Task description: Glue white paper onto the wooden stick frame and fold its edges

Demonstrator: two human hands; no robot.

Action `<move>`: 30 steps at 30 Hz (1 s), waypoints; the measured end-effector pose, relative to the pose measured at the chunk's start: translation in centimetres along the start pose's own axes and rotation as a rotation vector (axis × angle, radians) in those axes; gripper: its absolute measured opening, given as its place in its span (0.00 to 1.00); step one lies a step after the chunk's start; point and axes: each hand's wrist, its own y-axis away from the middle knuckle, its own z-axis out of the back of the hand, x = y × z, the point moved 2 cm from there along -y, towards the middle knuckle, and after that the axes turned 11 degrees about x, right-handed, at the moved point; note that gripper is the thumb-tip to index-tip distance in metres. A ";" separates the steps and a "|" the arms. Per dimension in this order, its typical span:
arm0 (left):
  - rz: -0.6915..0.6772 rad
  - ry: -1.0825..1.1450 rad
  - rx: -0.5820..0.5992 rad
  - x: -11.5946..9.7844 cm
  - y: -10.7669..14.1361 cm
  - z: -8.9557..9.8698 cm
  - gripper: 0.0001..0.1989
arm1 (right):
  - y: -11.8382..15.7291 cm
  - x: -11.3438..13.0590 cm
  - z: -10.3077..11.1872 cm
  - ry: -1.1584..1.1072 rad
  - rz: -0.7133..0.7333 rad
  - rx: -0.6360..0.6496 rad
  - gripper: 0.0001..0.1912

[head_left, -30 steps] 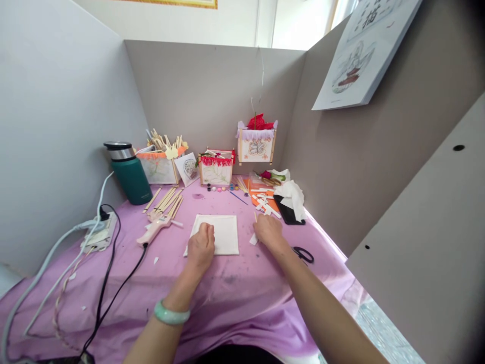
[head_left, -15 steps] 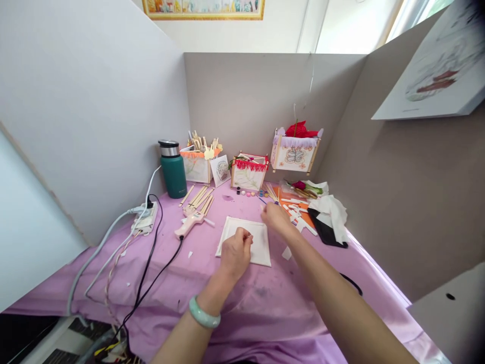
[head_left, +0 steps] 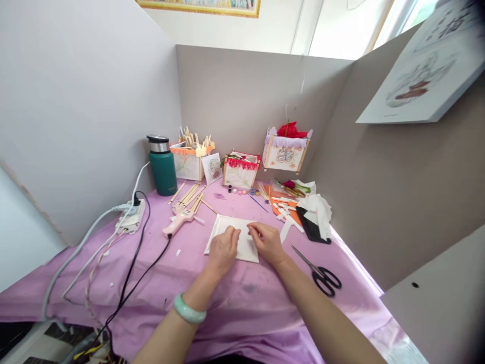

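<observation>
A white square panel with a raised rim lies on the purple cloth in front of me. Over its left half is my left hand, its fingers closed in a pinch; whatever they hold is too small to make out. My right hand is pinched too, above the panel's right edge, and I cannot see clearly what is between its fingertips. The two sets of fingertips face each other, a small gap apart. To the right of my right forearm lie black-handled scissors, partly spread.
A pink glue gun lies left, its black cord running to a power strip. Behind are wooden sticks, a green bottle, decorated boxes and paint pots. White strips and tissue lie right.
My right hand has come back from the paint pots and white strips to the panel, close to my left hand. The scissors and a thin blue brush now show uncovered. The view has shifted slightly.
</observation>
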 end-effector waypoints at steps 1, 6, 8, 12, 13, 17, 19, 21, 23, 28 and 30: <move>-0.007 0.036 -0.001 0.0 -0.1 0.0 0.13 | 0.5 0.1 -0.1 -0.001 0.024 -0.013 0.12; -0.012 0.177 -0.086 0.4 -0.3 0.1 0.08 | 0.3 0.7 -0.7 0.023 0.087 -0.036 0.09; 0.022 0.194 -0.089 0.6 -0.3 0.0 0.08 | 0.2 0.4 -0.6 0.033 0.058 -0.071 0.09; 0.037 0.257 -0.024 0.6 -0.2 -0.1 0.10 | 0.3 -0.2 -0.3 0.036 0.003 -0.113 0.11; 0.032 0.250 -0.017 0.5 -0.2 -0.1 0.11 | 0.4 -0.2 -0.4 0.036 0.003 -0.104 0.11; 0.027 0.173 -0.018 0.2 0.0 0.1 0.12 | 0.3 0.1 -0.7 0.049 0.007 -0.050 0.11; 0.033 0.132 -0.016 0.2 -0.1 0.2 0.14 | 0.3 0.2 -0.8 0.062 0.002 -0.035 0.11; 0.033 0.094 -0.004 0.2 -0.2 0.2 0.15 | 0.3 0.3 -0.8 0.075 -0.006 -0.027 0.11; 0.031 0.048 0.024 0.1 -0.3 0.2 0.16 | 0.2 0.2 -0.8 0.087 -0.011 -0.025 0.11; 0.046 -0.086 0.036 0.0 -0.4 0.2 0.16 | 0.3 0.1 -0.8 0.103 -0.003 -0.029 0.10; 0.051 -0.108 0.010 -0.1 -0.3 0.3 0.16 | 0.3 0.0 -0.8 0.106 0.001 -0.034 0.10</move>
